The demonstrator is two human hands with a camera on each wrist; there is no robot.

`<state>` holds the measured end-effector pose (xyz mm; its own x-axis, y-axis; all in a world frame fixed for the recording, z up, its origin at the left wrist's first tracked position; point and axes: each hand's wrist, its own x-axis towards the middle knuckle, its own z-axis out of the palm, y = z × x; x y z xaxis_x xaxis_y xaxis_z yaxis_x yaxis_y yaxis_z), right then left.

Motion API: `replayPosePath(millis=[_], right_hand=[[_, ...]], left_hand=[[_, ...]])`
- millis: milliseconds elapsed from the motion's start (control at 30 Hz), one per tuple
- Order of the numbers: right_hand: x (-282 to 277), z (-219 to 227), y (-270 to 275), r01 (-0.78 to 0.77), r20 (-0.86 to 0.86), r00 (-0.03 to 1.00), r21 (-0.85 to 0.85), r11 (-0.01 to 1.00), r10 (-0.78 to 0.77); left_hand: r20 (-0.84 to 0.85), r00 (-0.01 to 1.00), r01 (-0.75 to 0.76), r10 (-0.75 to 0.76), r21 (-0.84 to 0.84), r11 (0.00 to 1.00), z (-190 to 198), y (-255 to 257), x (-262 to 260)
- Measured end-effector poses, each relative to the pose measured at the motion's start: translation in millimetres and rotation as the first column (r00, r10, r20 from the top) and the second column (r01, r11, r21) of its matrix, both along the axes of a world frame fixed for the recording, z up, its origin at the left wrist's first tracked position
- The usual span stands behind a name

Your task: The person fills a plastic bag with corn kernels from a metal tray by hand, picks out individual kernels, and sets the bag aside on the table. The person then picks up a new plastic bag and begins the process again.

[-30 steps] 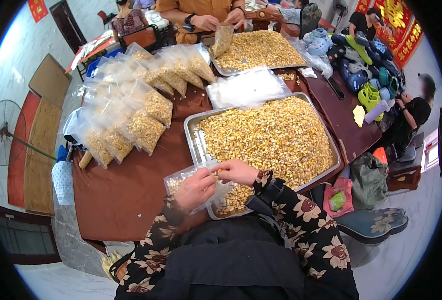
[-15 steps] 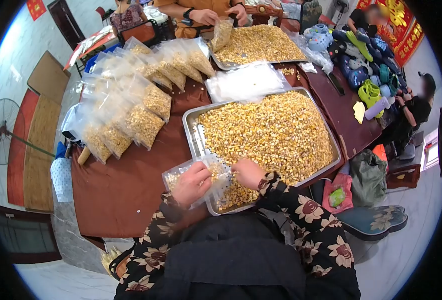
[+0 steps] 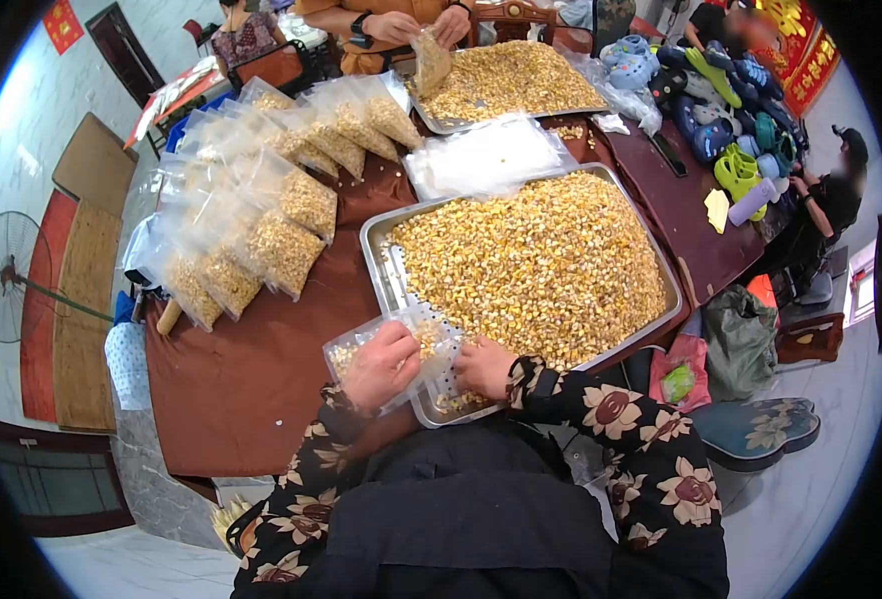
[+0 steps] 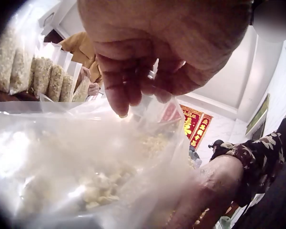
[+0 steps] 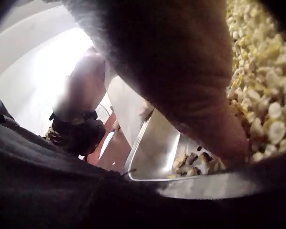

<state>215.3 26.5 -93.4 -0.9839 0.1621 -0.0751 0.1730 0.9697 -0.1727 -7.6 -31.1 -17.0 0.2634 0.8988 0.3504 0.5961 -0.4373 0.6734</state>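
Note:
My left hand (image 3: pixel 381 367) pinches the upper edge of a clear plastic bag (image 3: pixel 339 355) that lies tilted over the near left corner of a metal tray (image 3: pixel 372 265). Pale kernels show through its film in the left wrist view, with the bag (image 4: pixel 105 186) below the curled fingers. A broad heap of yellow and white corn kernels (image 3: pixel 536 270) fills most of the tray. Just right of the bag, my right hand (image 3: pixel 484 369) reaches down into the tray's near corner. In the right wrist view its fingertips are hidden low by the loose kernels (image 5: pixel 186 164).
Several filled bags (image 3: pixel 286 250) stand in rows at the left. Behind the tray lies a stack of flat clear bags (image 3: pixel 486 155). Across the table a person (image 3: pixel 361 30) holds a bag by a second tray (image 3: pixel 441 128). Shoes (image 3: pixel 711 130) are piled at the right.
My right hand has left the left hand's fingertips and moved right and down to the tray's near corner. The left hand has kept its hold on the bag.

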Motion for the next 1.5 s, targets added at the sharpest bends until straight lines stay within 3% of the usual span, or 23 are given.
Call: replayPosePath(millis=[67,133,200,267,333,367,400,500,600,633,733,767,800,867,900,1000,1100,1133,1200,1300,1400,1467,1500], right_hand=[[7.7,17.1,8.3,0.146,0.086,0.985,0.043,0.988,-0.149],[11.7,11.8,15.7,0.19,0.026,0.981,0.01,0.982,-0.191],[13.9,9.5,22.3,0.433,0.044,0.901,-0.114,0.894,-0.431],[15.5,10.8,35.9,0.483,0.021,0.873,-0.177,0.857,-0.488],[15.3,10.2,49.4,0.561,-0.027,0.776,-0.426,0.71,-0.63],[12.5,25.7,51.3,0.593,0.085,0.686,-0.64,0.488,-0.723],[8.3,37.0,53.4,0.594,0.084,0.686,-0.639,0.489,-0.723],[-10.6,67.4,51.7,0.522,0.146,0.669,-0.791,0.32,-0.728],[-30.7,63.0,44.4,0.407,0.055,0.729,-0.836,0.368,-0.682],[-36.4,79.1,38.9,0.41,0.133,0.756,-0.859,0.306,-0.641],[-43.6,91.4,32.3,0.388,0.133,0.802,-0.857,0.339,-0.582],[-43.6,101.2,30.9,0.439,0.125,0.806,-0.782,0.442,-0.578],[-42.0,97.6,30.8,0.437,0.125,0.808,-0.782,0.444,-0.575],[-37.3,98.1,29.1,0.384,-0.112,0.749,-0.729,0.566,-0.652],[-31.0,102.9,28.1,0.423,-0.055,0.723,-0.753,0.504,-0.689],[-10.4,118.6,27.2,0.457,-0.06,0.702,-0.726,0.513,-0.709],[11.3,106.8,31.1,0.451,-0.032,0.624,-0.802,0.393,-0.781],[17.5,101.7,31.5,0.451,-0.001,0.581,-0.832,0.324,-0.814],[23.4,98.8,39.4,0.49,-0.011,0.57,-0.798,0.35,-0.822],[41.3,94.4,53.1,0.624,-0.213,0.459,-0.614,0.484,-0.862],[54.5,83.3,61.2,0.734,-0.313,0.391,-0.461,0.498,-0.866],[57.4,80.5,60.7,0.782,-0.287,0.422,-0.364,0.506,-0.86],[55.2,78.9,58.0,0.82,-0.319,0.445,-0.23,0.524,-0.837]], left_hand=[[-0.008,1.0,0.005,-0.005,-0.001,1.0,-0.4,-0.1,0.0],[-0.008,1.0,0.004,-0.004,0.004,1.0,-0.5,0.8,0.0],[-0.009,1.0,0.005,-0.005,0.011,1.0,-0.7,1.5,1.1],[-0.022,1.0,0.009,-0.009,0.01,1.0,-2.1,1.0,2.4],[-0.027,1.0,0.014,-0.014,0.018,1.0,1.3,1.1,3.8],[-0.033,0.999,0.025,-0.024,0.024,0.999,2.8,1.5,4.6],[-0.032,0.999,0.025,-0.024,0.026,0.999,2.6,2.0,4.9],[-0.021,0.999,0.024,-0.024,0.004,1.0,0.1,2.1,5.8],[-0.015,0.999,0.031,-0.031,0.011,0.999,0.3,2.4,5.9],[-0.014,0.999,0.03,-0.03,-0.002,1.0,0.1,2.4,5.6],[-0.019,0.999,0.028,-0.029,-0.014,0.999,0.3,1.9,2.9],[-0.022,0.999,0.033,-0.033,-0.014,0.999,0.1,1.7,1.8],[-0.022,0.999,0.029,-0.029,-0.014,0.999,0.4,1.1,1.1],[0.019,1.0,0.017,-0.018,0.044,0.999,1.9,-0.6,0.5],[0.02,1.0,0.014,-0.015,0.046,0.999,3.3,-3.8,-1.8],[0.077,0.996,-0.066,0.054,0.163,0.984,14.5,-21.8,-16.0],[0.248,0.944,-0.279,0.216,0.261,0.924,18.4,-32.2,-27.6],[0.246,0.943,-0.285,0.223,0.255,0.924,12.4,-32.5,-29.8],[0.171,0.969,-0.218,0.18,0.241,0.946,5.7,-25.5,-34.2],[0.103,0.985,-0.157,0.136,0.23,0.961,12.2,-13.8,-23.1],[0.025,0.99,-0.142,0.14,0.214,0.966,14.9,-4.0,-12.6],[-0.003,0.991,-0.127,0.131,0.216,0.968,16.9,2.3,-5.4],[-0.045,0.992,-0.103,0.115,0.221,0.97,18.6,4.9,-2.1]])
